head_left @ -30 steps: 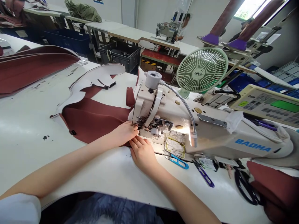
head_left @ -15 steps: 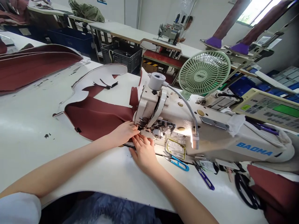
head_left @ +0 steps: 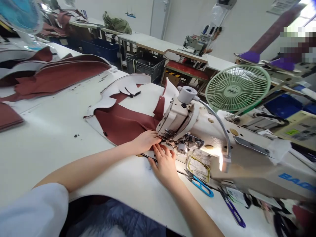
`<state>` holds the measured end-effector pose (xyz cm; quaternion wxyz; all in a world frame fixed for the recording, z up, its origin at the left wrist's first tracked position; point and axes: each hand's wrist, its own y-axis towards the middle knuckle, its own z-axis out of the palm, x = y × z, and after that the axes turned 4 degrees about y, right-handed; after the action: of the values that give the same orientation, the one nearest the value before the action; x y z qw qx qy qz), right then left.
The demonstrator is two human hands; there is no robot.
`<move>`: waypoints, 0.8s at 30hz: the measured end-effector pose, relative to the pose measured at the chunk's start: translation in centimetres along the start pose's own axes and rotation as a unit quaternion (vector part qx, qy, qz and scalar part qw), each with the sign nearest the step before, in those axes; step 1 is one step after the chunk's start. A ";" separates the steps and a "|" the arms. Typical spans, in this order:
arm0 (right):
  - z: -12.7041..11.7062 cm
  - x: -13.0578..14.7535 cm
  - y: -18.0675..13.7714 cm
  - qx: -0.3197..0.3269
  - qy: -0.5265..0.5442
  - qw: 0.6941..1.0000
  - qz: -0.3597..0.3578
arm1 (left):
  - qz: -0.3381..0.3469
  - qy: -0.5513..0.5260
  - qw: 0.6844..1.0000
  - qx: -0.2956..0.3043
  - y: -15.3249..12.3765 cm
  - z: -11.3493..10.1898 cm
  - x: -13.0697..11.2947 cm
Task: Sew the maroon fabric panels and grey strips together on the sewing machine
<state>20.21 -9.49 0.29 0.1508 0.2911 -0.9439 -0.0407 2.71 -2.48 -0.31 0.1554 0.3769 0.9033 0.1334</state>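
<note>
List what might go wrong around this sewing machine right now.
The left hand and right hand are close to the sewing machine head; a fingertip might get caught. The maroon fabric is creased beside it and could bunch. The blue snips' blades point toward the right hand, which might brush them.

pale sleeve (head_left: 39,209) | left hand (head_left: 146,141), right hand (head_left: 166,163) bare | bluish lap clothing (head_left: 130,215)

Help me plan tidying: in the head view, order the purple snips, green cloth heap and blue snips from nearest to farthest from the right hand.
From the right hand:
1. Blue snips, just right of it.
2. Purple snips, farther right.
3. Green cloth heap, across the room.
</note>
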 end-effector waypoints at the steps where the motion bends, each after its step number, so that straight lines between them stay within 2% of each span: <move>1: 0.1 0.0 0.0 -0.004 -0.004 1.000 -0.001 | -0.001 0.004 1.000 0.007 0.1 -0.2 0.0; 9: 0.1 0.3 -0.2 -0.022 -0.025 0.999 -0.034 | 0.010 0.010 0.999 0.038 0.1 -1.5 -0.6; 11: 0.2 0.2 -0.2 -0.028 -0.032 0.998 -0.041 | 0.008 -0.005 0.999 0.035 -0.1 -2.7 -0.2; 13: 0.4 -0.1 -0.1 -0.032 -0.037 0.998 -0.047 | -0.015 -0.012 1.000 0.015 -1.1 -4.6 1.3; 15: 0.5 -0.3 0.0 -0.038 -0.038 0.997 -0.053 | -0.090 0.025 0.995 -0.023 -3.3 -7.1 3.8; 16: 0.5 -0.4 0.1 -0.041 -0.038 0.997 -0.055 | -0.158 0.066 0.984 -0.047 -5.0 -8.4 5.4; 18: 0.5 -0.4 0.1 -0.047 -0.038 0.997 -0.058 | -0.321 0.160 0.932 -0.058 -8.9 -10.8 8.6; 19: 0.5 -0.5 0.2 -0.048 -0.039 0.996 -0.058 | -0.387 0.183 0.903 -0.042 -11.1 -11.8 10.0; 20: 0.5 -0.4 0.2 -0.048 -0.040 0.996 -0.057 | -0.422 0.174 0.889 -0.019 -13.2 -12.5 11.2; 21: 0.6 -0.4 0.2 -0.048 -0.041 0.996 -0.056 | -0.434 0.139 0.890 0.000 -15.1 -13.1 12.1; 24: 0.5 -0.4 0.3 -0.046 -0.039 0.997 -0.050 | -0.429 0.000 0.903 0.000 -19.1 -13.6 12.8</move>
<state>20.16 -8.99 -0.26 0.1251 0.3291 -0.9303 -0.1028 -23.23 -7.92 3.04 0.1971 -0.0470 0.9778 0.0536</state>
